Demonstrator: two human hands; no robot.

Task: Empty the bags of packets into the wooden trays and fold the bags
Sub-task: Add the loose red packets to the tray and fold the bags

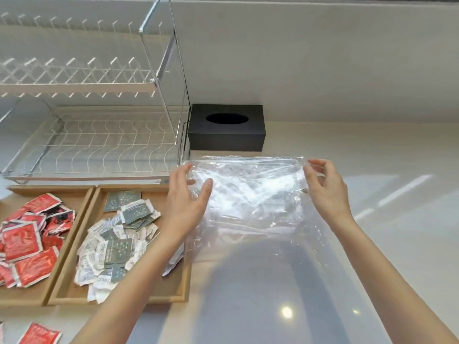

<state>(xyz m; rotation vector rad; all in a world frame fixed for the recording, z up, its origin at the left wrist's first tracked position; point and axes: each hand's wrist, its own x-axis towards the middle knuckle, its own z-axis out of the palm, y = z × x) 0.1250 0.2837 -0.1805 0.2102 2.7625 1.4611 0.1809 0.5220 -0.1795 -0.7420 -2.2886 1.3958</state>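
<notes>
Step in hand: you have the crinkled clear plastic bag (248,194) empty and spread out on the pale glossy countertop (385,244), so this looks like the start of the fold.
Bag position: it lies flat between your two hands, its far edge just in front of the black tissue box with the oval slot (226,127), its left edge close to the right-hand wooden tray.
Left hand: your left hand (186,202) is open, fingers straight and spread, thumb and fingertips on the bag's left edge.
Right hand: your right hand (325,187) pinches the far right corner between thumb and forefinger, the other fingers loosely curled.
Trays: the rectangular wooden tray of grey-and-white packets (119,244) and the wooden tray of red packets (27,239) beside it both look filled; a few loose red packets (39,335) lie on the counter nearer you.
Fold well: press the air out first, then take both far corners with an even grip and bring them toward you so the edges line up.
Watch for: the film is slick and springy, so I judge it will creep unless one hand pins the crease.
Nearby: the white wire dish rack (94,120) stands at the left, well clear of the fold.
</notes>
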